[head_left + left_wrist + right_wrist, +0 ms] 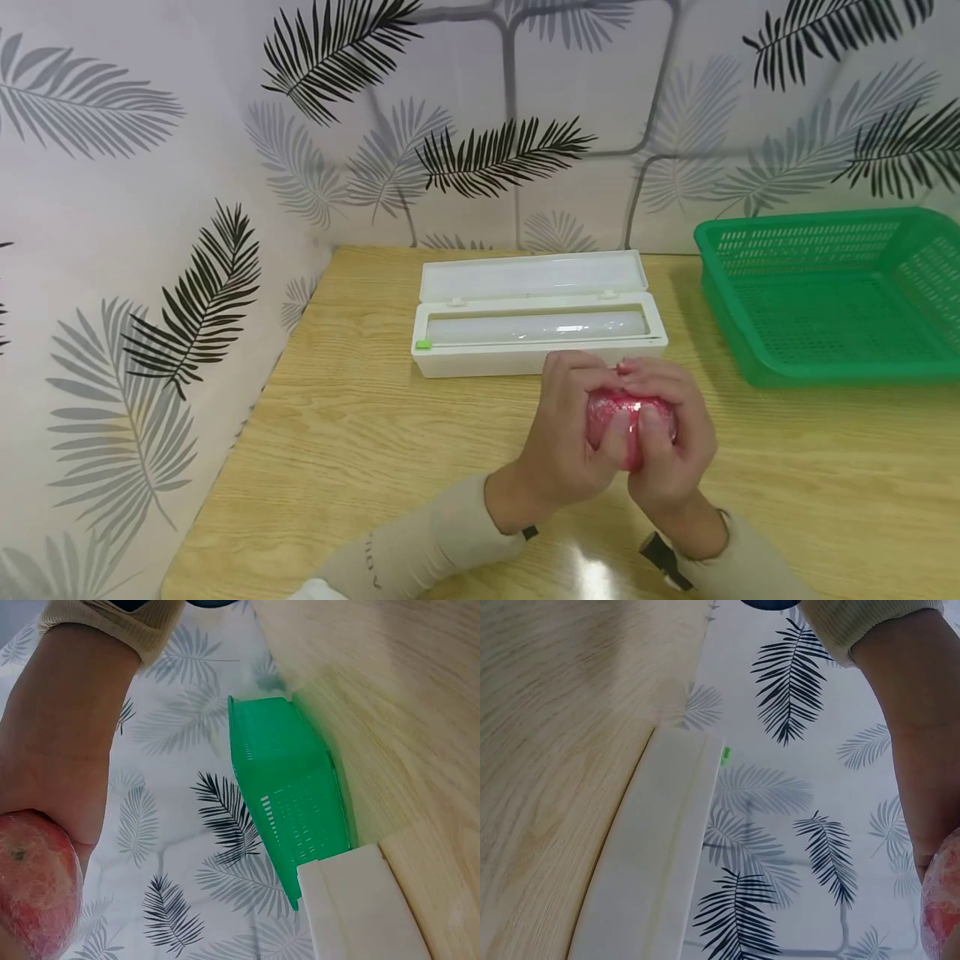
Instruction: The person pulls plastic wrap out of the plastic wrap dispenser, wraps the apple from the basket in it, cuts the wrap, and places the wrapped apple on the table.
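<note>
Both hands hold a red apple wrapped in clear cling film, raised over the table in front of a white box. My left hand grips its left side, and my right hand curls round the right side. Both thumbs press on the face turned toward me, while the fingers bend over the top. In the left wrist view, the film lies wrinkled over the apple around a dark spot. Only an edge of the wrapped apple shows in the right wrist view.
Behind the hands, a white cling film dispenser stands with its lid raised and a film roll inside. A green slider sits at its left end. A green plastic basket stands at the right, near the patterned wall.
</note>
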Demonstrator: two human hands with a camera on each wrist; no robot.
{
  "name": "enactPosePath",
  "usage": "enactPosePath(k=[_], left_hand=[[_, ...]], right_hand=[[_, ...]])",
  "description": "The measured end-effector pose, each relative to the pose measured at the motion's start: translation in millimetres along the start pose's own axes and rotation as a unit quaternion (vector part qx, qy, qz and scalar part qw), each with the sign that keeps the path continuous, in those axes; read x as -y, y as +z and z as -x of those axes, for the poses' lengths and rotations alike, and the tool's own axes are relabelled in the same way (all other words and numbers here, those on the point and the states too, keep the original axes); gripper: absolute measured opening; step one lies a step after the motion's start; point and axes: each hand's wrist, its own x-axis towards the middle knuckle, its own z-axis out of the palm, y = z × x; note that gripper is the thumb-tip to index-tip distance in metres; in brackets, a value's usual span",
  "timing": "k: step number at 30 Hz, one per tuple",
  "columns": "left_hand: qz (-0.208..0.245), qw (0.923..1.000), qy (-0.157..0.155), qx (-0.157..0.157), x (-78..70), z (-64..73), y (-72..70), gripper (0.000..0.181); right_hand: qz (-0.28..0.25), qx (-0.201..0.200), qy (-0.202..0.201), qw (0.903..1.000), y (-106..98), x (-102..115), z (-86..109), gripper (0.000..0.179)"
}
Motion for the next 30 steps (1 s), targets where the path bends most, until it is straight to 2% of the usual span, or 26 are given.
enactPosePath(k=[2,4,7,9,12,15,17,19,21,23,25,26,28,30], left_hand=[[-0.006,1.0,0.0,0.005,0.7,1.6,-0.2,0.032],[0.01,0.9996,-0.023,0.01,0.1,2.8,-0.3,0.032],[0.05,0.9955,-0.077,0.024,-1.4,4.1,-0.4,0.033],[0.088,0.9879,-0.121,0.041,-2.2,5.0,-0.4,0.034],[0.147,0.9676,-0.192,0.073,-2.4,6.3,-1.7,0.039],[0.203,0.9395,-0.254,0.108,-1.1,6.7,-4.7,0.044],[0.23,0.9253,-0.277,0.118,0.6,6.6,-7.1,0.047],[0.253,0.9157,-0.287,0.122,2.3,6.8,-9.7,0.05],[0.258,0.9185,-0.275,0.119,4.7,6.9,-12.4,0.052],[0.252,0.9281,-0.248,0.118,8.1,7.0,-15.3,0.053],[0.225,0.9421,-0.218,0.12,12.1,6.9,-18.3,0.054],[0.203,0.9508,-0.2,0.122,14.3,6.8,-19.7,0.054],[0.158,0.9639,-0.171,0.129,18.6,7.2,-22.2,0.056],[0.107,0.974,-0.142,0.139,22.6,8.4,-24.4,0.059]], right_hand=[[0.001,-0.004,0.008,1.0,0,-1,0.2,0.017],[0.01,-0.008,0.007,0.9999,0,-3,0.2,0.017],[0.036,-0.015,-0.007,0.9992,0,-4,0.1,0.02],[0.053,-0.022,-0.021,0.9982,1,-6,-0.3,0.024],[0.07,-0.032,-0.038,0.9963,0,-8,-0.8,0.027],[0.075,-0.027,-0.04,0.996,-1,-10,-1.0,0.029],[0.078,-0.006,-0.033,0.9963,-4,-11,-1.4,0.031],[0.08,0.029,-0.018,0.9962,-7,-10,-1.9,0.033],[0.071,0.069,0.011,0.995,-13,-11,-2.0,0.035],[0.061,0.106,0.052,0.9911,-21,-11,-2.1,0.035],[0.06,0.144,0.112,0.9815,-31,-11,-3.1,0.031],[0.066,0.161,0.145,0.974,-37,-11,-3.9,0.03],[0.094,0.199,0.217,0.9509,-47,-10,-6.4,0.032],[0.135,0.24,0.286,0.9177,-53,-9,-9.2,0.041]])
